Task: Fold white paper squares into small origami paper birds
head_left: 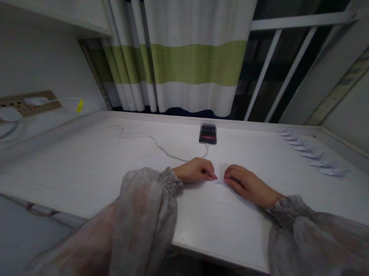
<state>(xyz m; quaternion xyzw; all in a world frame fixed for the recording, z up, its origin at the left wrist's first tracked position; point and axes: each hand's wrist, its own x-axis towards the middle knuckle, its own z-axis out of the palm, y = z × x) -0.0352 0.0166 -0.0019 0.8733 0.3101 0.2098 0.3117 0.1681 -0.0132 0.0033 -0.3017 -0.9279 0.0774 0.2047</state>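
Between my two hands a small piece of white paper (pixel 220 180) barely shows against the white desk; its shape is mostly hidden by my fingers. My left hand (pixel 196 170) is closed in a pinch at the paper's left side, a ring on one finger. From the right, my right hand (pixel 249 187) pinches the other side, thumb and fingertips together. Both hands rest low over the middle of the desk (pixel 221 229), a short gap apart.
A row of several folded white paper cranes (pixel 322 163) stands at the right. Behind my hands lies a phone (pixel 208 134) with a white cable (pixel 157 144) running left. A socket strip (pixel 19 105) is on the left wall; a curtain (pixel 192 64) hangs behind the desk.
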